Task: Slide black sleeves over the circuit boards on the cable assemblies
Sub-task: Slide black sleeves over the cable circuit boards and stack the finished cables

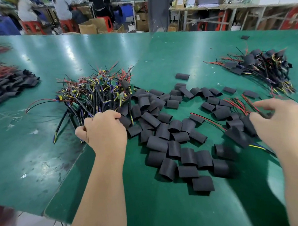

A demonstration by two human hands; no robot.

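The tangle of cable assemblies (97, 92) sits centre-left on the green table (40, 159), small green boards showing, with loose black sleeves (164, 129) scattered just beside it. The left hand (104, 131) is in at the near edge, fingers curled round a few cables. Best to tease out one lead, or the whole knot likely comes along. The right hand (280, 122) hovers over the sleeves, blurred; whether it holds anything, I can't tell.

Matt black sleeves (173, 143) lie on a glossy, scuffed green tabletop (31, 160).
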